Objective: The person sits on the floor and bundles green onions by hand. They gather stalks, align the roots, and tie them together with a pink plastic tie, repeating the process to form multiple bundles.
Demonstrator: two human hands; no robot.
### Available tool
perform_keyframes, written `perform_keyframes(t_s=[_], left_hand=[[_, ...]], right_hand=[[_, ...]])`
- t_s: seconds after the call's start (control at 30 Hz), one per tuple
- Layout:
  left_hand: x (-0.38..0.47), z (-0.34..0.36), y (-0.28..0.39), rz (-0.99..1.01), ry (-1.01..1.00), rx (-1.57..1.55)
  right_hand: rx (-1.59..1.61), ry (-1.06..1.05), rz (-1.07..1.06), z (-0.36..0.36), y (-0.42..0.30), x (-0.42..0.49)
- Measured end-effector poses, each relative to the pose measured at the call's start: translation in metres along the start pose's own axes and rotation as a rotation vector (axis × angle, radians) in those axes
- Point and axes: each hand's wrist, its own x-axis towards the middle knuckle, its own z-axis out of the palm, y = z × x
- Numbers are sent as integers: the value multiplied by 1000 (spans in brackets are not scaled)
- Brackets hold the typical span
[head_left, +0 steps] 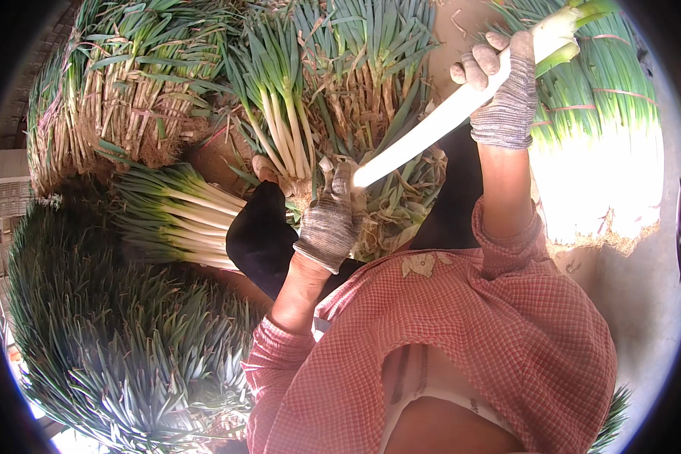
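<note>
A thick white-stemmed spring onion (431,127) slants across my body, its green top at the upper right. My right hand (502,85), in a grey knitted glove, is wrapped around its upper stem. My left hand (329,221), gloved alike, grips its lower end, where the fingers partly hide the root. Just beyond the left hand several peeled spring onions (284,125) stand with their roots down. Another sheaf of pale-stemmed spring onions (198,221) lies to the left, partly behind my dark-clad knee (261,227).
Tied bundles of unpeeled spring onions (142,108) stand at the far left, and more (369,85) behind my hands. Stripped leaves (397,210) litter the ground between my legs. Banded, bright white bundles (601,170) stand at right. A broad mass of green tops (119,323) fills the lower left.
</note>
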Motion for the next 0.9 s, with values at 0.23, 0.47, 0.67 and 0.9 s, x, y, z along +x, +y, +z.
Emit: perform_keyframes(t_s=[0.23,0.47,0.67,0.9], left_hand=[[-4,1,-7,34,19,-325],[-6,5,-13,-191,-130,-511],[-7,7,-16,-376,-336,-1029],[1,14,-2,-379,-445,-1138]], right_hand=[[81,-168,61,-14,-3,7],[348,-430,184,-24,13,26],[544,-569,232,-35,34,49],[716,-644,387,-38,67,66]])
